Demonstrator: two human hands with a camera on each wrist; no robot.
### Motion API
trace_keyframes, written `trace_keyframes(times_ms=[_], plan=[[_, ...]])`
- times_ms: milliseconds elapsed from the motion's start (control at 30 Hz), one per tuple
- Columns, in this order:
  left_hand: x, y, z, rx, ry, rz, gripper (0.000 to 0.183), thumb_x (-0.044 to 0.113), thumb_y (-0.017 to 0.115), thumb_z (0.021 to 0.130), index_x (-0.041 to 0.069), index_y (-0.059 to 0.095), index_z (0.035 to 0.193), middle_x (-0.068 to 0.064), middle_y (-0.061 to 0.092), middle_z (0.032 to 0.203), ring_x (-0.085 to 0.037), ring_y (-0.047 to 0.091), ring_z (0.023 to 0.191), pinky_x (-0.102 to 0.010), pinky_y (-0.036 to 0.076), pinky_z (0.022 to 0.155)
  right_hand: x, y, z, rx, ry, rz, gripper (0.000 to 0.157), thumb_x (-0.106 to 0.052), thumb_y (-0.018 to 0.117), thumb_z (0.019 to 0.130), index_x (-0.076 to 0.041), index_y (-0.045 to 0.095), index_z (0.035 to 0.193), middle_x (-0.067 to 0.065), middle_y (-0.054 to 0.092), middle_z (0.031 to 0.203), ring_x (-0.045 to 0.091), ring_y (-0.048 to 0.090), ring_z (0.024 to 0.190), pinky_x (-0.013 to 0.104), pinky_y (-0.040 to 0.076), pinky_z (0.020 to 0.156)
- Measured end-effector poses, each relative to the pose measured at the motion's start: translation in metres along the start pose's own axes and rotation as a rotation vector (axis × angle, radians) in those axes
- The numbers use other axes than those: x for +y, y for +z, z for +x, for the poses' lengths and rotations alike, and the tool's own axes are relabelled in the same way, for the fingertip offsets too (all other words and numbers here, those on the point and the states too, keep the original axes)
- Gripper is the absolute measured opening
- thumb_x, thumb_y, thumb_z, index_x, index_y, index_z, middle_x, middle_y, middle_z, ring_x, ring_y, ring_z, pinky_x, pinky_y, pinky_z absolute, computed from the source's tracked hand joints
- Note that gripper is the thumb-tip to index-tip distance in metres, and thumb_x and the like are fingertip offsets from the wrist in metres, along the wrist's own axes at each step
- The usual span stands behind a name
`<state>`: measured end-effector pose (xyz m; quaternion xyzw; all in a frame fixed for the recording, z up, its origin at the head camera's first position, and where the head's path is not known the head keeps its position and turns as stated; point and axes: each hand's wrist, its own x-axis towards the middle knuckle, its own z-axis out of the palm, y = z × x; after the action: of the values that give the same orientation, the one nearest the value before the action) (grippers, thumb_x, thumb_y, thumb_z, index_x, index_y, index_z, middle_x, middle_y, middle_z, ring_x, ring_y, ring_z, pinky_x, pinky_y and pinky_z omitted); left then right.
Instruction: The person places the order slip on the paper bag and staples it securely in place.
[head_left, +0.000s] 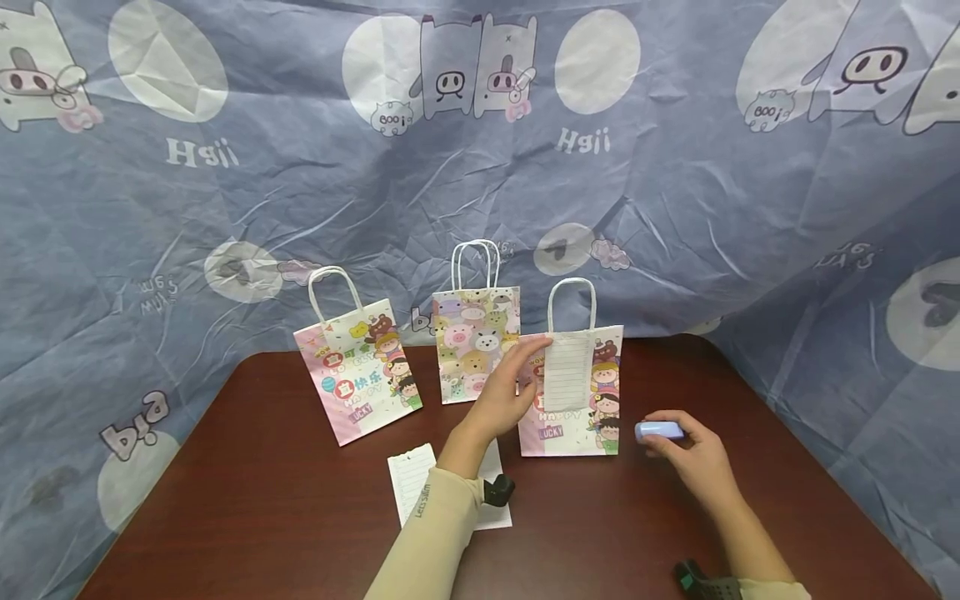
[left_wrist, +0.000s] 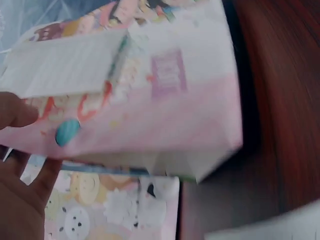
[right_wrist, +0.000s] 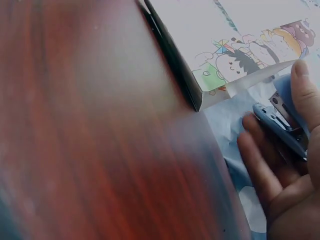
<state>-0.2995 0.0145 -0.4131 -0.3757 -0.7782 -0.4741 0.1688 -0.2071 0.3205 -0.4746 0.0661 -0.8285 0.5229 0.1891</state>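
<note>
My left hand point(head_left: 498, 400) grips the upper left edge of the right-hand paper gift bag point(head_left: 576, 440), which stands upright. In the left wrist view its thumb point(left_wrist: 17, 111) lies over the front and the fingers reach behind. A lined paper slip point(head_left: 567, 375) lies against the bag's front below the handle. To the right of this bag, my right hand point(head_left: 697, 462) holds a small blue stapler point(head_left: 660, 431) between thumb and fingers. The right wrist view shows the stapler point(right_wrist: 280, 127) with its arms spread, apart from the bag.
Another matching gift bag point(head_left: 367, 392) leans at the left, and an animal-print bag point(head_left: 480, 342) stands at the back middle. Lined paper point(head_left: 411, 479) and a partly covered white sheet point(head_left: 492, 512) lie on the dark wooden table point(head_left: 247, 500). A patterned blue cloth point(head_left: 300, 192) hangs behind.
</note>
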Motion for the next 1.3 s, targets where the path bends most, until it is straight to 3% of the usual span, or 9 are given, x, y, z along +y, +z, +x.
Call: trace_keyframes(times_ms=[200,400,500,667,867,1100,1300], plan=[[-0.009,-0.007,-0.005,-0.155,-0.003,0.225,0.08,-0.005,0.063,0.088,0.031,0.033,0.154,-0.004,0.055,0.134,-0.017,0.054,0.113,-0.033,0.049,0.092,0.005,-0.001,0.0,0.008,0.039,-0.095,0.035,-0.021,0.076,0.089,-0.006,0.065,0.118,-0.017,0.061,0.098,-0.001,0.066,0.08,0.023,0.059,0.067],[-0.013,-0.013,-0.003,-0.193,0.018,0.415,0.087,0.005,0.069,0.089,0.039,0.026,0.156,0.002,0.055,0.114,-0.014,0.05,0.093,-0.029,0.045,0.074,0.007,-0.002,-0.001,-0.024,0.072,-0.134,0.034,-0.026,0.075,0.09,-0.01,0.066,0.118,-0.015,0.062,0.099,0.001,0.066,0.08,0.025,0.058,0.068],[-0.017,-0.013,0.001,-0.188,0.066,0.491,0.09,0.005,0.072,0.087,0.038,0.025,0.156,0.003,0.055,0.117,-0.014,0.053,0.095,-0.031,0.047,0.078,0.006,-0.002,-0.002,-0.019,0.092,-0.193,0.031,-0.031,0.076,0.089,-0.013,0.069,0.114,-0.011,0.065,0.1,0.0,0.062,0.08,0.024,0.055,0.066],[-0.023,-0.01,0.009,-0.182,0.14,0.616,0.092,0.002,0.074,0.083,0.035,0.028,0.156,0.005,0.052,0.138,-0.016,0.059,0.104,-0.031,0.05,0.077,0.002,0.0,-0.002,-0.026,0.105,-0.251,0.029,-0.033,0.078,0.086,-0.015,0.07,0.107,0.005,0.069,0.104,-0.001,0.057,0.081,0.023,0.05,0.065],[-0.023,-0.004,0.023,-0.189,0.188,0.668,0.09,0.003,0.074,0.083,0.035,0.029,0.155,0.006,0.048,0.146,-0.018,0.061,0.111,-0.031,0.053,0.074,0.003,0.0,-0.004,-0.032,0.108,-0.279,0.024,-0.03,0.079,0.086,-0.016,0.071,0.103,0.004,0.069,0.099,0.001,0.055,0.08,0.022,0.047,0.066],[-0.034,0.005,0.033,-0.142,0.238,0.658,0.085,-0.001,0.072,0.084,0.033,0.035,0.153,0.001,0.048,0.14,-0.019,0.057,0.089,-0.028,0.049,0.064,0.005,0.0,-0.004,-0.065,0.095,-0.287,0.023,-0.034,0.079,0.085,-0.018,0.072,0.1,0.004,0.071,0.099,0.002,0.056,0.079,0.023,0.048,0.066],[-0.034,0.015,0.038,-0.165,0.17,0.626,0.079,0.0,0.065,0.089,0.035,0.034,0.153,-0.004,0.036,0.155,-0.016,0.056,0.067,-0.019,0.043,0.051,0.003,0.0,-0.004,-0.11,0.119,-0.326,0.026,-0.038,0.078,0.085,-0.019,0.071,0.101,0.005,0.072,0.101,0.003,0.057,0.079,0.023,0.049,0.066]])
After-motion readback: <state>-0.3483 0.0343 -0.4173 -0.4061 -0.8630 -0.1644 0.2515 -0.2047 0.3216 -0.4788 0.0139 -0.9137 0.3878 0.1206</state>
